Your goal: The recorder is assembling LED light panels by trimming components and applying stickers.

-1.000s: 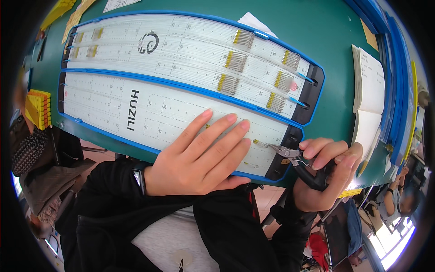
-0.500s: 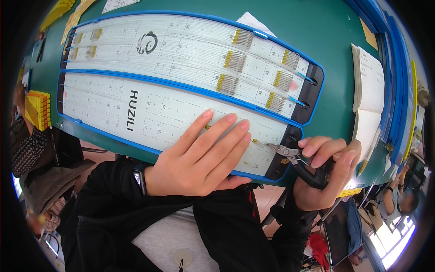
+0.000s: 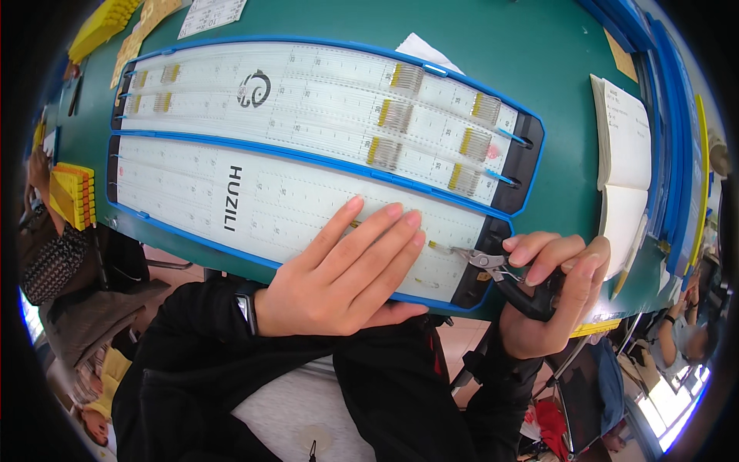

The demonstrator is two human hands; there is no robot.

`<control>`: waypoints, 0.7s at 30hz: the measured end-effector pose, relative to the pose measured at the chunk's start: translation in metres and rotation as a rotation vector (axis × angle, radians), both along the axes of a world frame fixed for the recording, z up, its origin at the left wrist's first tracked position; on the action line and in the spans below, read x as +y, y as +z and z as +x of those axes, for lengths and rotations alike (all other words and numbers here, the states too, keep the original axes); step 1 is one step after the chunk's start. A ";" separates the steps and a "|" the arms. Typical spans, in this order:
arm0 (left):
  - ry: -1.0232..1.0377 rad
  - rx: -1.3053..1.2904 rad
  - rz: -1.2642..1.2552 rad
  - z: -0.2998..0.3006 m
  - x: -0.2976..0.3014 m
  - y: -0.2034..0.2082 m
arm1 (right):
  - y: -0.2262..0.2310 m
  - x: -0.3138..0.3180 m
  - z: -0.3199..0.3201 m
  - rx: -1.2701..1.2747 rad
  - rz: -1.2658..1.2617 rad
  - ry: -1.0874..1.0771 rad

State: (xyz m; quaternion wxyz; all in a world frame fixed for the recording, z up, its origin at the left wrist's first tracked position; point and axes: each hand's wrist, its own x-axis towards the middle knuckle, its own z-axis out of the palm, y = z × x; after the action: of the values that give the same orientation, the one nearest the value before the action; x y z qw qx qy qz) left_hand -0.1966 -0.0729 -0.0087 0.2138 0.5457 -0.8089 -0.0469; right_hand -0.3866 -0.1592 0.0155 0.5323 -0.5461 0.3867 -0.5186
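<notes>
A long blue-edged case (image 3: 185, 171) lies unfolded before me, with white panels and black ends. Its far half carries rows of thin lines and groups of small yellow-ended pieces (image 3: 396, 117). My left hand (image 3: 342, 281) rests palm down on the near half, fingers stretched out and nothing gripped; another yellow piece shows partly beneath them. My right hand (image 3: 566, 281) is wrapped round small black-handled pliers (image 3: 486, 262) at the right end. The jaws point at a small yellow-ended piece (image 3: 440, 246) on the panel; whether they grip it I cannot tell.
An open notebook (image 3: 625, 146) lies to the right, with a pen (image 3: 630, 258) by its lower page. White paper (image 3: 423, 50) sits behind the case. Yellow stacked pieces (image 3: 73, 194) stand at the left table edge, near another person's arm. Blue rails (image 3: 670, 146) line the right side.
The case's left part appears slightly lower and further right in view. My hands and the pliers keep almost the same places on it.
</notes>
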 end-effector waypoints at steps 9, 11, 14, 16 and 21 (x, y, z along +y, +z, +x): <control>-0.067 -0.012 -0.137 0.005 0.007 -0.005 | 0.016 -0.004 -0.039 -0.153 -0.170 -0.110; -0.080 -0.023 -0.148 0.005 0.007 -0.005 | 0.018 -0.003 -0.036 0.320 -0.265 -0.234; -0.080 -0.038 -0.152 0.007 0.008 -0.005 | 0.015 0.001 -0.033 1.001 -0.148 -0.292; -0.078 -0.028 -0.156 0.008 0.011 -0.006 | 0.006 -0.002 -0.035 1.166 -0.310 -0.144; -0.088 0.026 -0.194 0.006 0.007 -0.009 | 0.053 0.021 -0.023 0.342 -0.181 0.221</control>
State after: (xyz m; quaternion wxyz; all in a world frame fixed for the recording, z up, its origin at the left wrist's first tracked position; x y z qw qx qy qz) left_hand -0.1911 -0.0661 -0.0177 0.2738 0.4859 -0.8299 0.0150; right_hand -0.4101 -0.1382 0.0683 0.4614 -0.7107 0.3609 -0.3896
